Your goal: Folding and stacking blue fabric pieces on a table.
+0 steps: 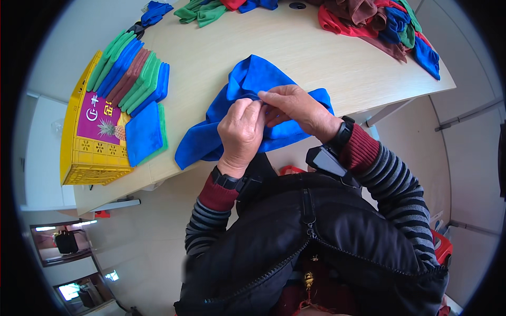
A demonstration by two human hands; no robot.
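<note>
A crumpled blue cloth (pixel 253 76) lies at the near edge of the table, part of it raised between my hands. My left hand (pixel 241 129) is closed, its thumb and forefinger pinching the cloth's edge. Close beside it, my right hand (pixel 295 108) pinches the same edge, fingers curled under and partly hidden. The fingertips of both hands almost meet. Loose folds of the cloth spread out to the left and right beneath my hands.
On the left stands a yellow plastic crate (pixel 95 160) with a row of folded green, blue and brown cloths (pixel 129 71) beside it. A heap of loose coloured cloths (pixel 369 23) sits at the far right. More loose cloths (pixel 205 11) lie at the far edge of the pale table (pixel 200 63).
</note>
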